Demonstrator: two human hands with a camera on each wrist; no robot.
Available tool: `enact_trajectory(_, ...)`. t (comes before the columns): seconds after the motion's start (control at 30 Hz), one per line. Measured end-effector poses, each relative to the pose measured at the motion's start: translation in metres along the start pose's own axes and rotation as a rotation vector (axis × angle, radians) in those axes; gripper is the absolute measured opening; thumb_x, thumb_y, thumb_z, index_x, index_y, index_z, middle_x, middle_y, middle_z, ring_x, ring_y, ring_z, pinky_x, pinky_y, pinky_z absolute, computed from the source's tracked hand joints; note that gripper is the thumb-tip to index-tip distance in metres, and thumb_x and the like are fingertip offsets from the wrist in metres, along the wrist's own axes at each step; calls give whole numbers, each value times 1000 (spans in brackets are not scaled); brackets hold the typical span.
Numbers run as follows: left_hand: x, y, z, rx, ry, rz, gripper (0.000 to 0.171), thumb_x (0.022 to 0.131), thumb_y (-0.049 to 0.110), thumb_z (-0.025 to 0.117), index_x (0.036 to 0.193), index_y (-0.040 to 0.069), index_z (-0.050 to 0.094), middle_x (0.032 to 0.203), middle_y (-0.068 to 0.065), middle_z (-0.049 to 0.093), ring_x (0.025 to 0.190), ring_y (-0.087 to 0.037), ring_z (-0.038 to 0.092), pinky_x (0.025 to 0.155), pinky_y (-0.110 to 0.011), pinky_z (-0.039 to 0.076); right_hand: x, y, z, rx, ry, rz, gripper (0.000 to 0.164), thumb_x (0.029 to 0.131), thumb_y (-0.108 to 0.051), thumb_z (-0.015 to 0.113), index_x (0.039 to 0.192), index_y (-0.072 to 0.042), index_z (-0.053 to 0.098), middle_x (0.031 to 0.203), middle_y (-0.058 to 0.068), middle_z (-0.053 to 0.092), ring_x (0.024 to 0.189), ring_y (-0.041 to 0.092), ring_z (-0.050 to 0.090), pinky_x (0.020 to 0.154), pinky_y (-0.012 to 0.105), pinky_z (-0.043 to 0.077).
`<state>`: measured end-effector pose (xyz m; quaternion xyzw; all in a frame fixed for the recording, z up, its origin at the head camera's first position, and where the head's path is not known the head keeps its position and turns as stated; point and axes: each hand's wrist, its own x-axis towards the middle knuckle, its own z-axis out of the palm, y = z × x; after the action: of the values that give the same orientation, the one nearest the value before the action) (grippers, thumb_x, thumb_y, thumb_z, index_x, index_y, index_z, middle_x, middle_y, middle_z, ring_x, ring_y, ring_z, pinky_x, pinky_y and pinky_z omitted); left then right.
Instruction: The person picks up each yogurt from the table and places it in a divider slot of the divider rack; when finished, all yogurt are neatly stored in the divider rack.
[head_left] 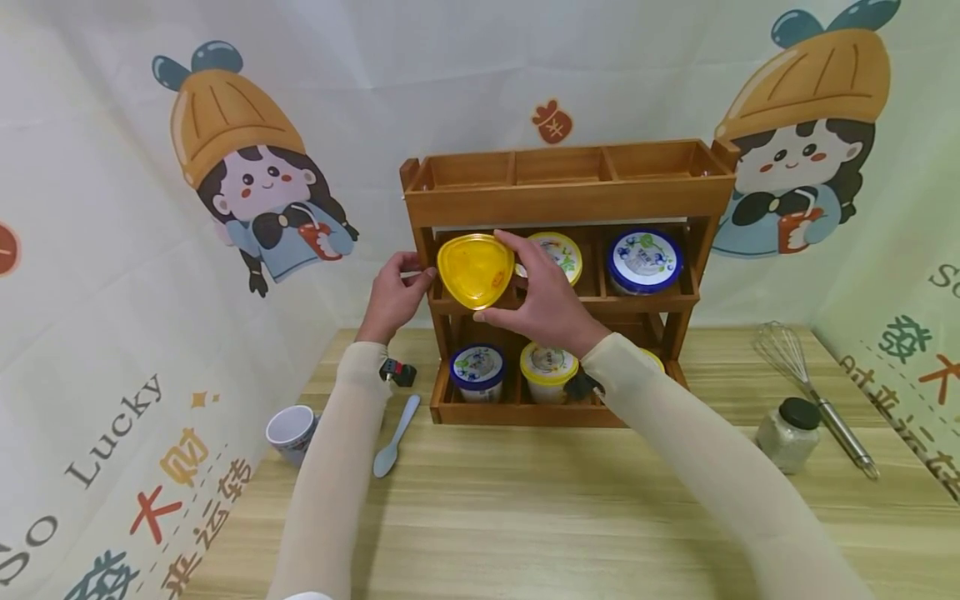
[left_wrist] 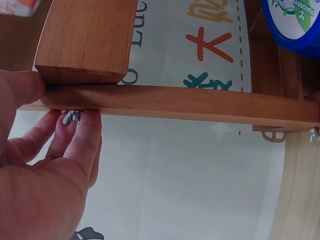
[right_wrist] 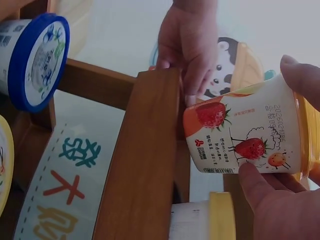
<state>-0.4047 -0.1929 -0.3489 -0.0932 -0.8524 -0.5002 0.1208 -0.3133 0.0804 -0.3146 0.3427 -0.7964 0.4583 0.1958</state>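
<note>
My right hand [head_left: 551, 300] grips a yogurt cup [right_wrist: 245, 135] with strawberries printed on its white side. Its yellow, rounded-triangle lid faces the head camera, in front of the left compartment of the middle tier. Thumb and fingers lie on opposite sides of the cup. My left hand [head_left: 395, 296] holds the left side of the wooden shelf [head_left: 570, 200]. In the left wrist view, its thumb is on the wooden rail and its fingers are beneath, around a small metal wing nut [left_wrist: 73, 116].
The middle tier holds a yellow-lidded cup [head_left: 566, 250] and a blue-lidded cup [head_left: 645, 260]. Below stand a blue-lidded tub [head_left: 478, 367] and yellow-lidded tubs [head_left: 549, 362]. A mug [head_left: 291, 429] and spoon [head_left: 396, 437] lie left; a jar [head_left: 789, 437] and whisk [head_left: 825, 408] right.
</note>
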Motion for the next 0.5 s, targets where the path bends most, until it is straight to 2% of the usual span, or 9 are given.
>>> enact_trajectory(0.17, 0, 0, 0, 8, -5, 3, 55, 106, 39, 64, 149, 9, 50, 149, -17, 57, 131, -35, 64, 110, -49, 56, 10, 6, 6, -35, 12, 20, 102, 83, -27, 93, 163, -10, 33, 149, 13, 49, 135, 26, 54, 108, 37, 56)
enact_trajectory(0.5, -1, -1, 1, -20, 1, 27, 47, 106, 32, 64, 145, 8, 52, 145, -15, 58, 129, -33, 65, 108, -48, 57, 21, -3, 18, -102, 11, 82, 105, 84, -33, 92, 165, -8, 30, 149, 16, 48, 133, 28, 54, 111, 36, 54)
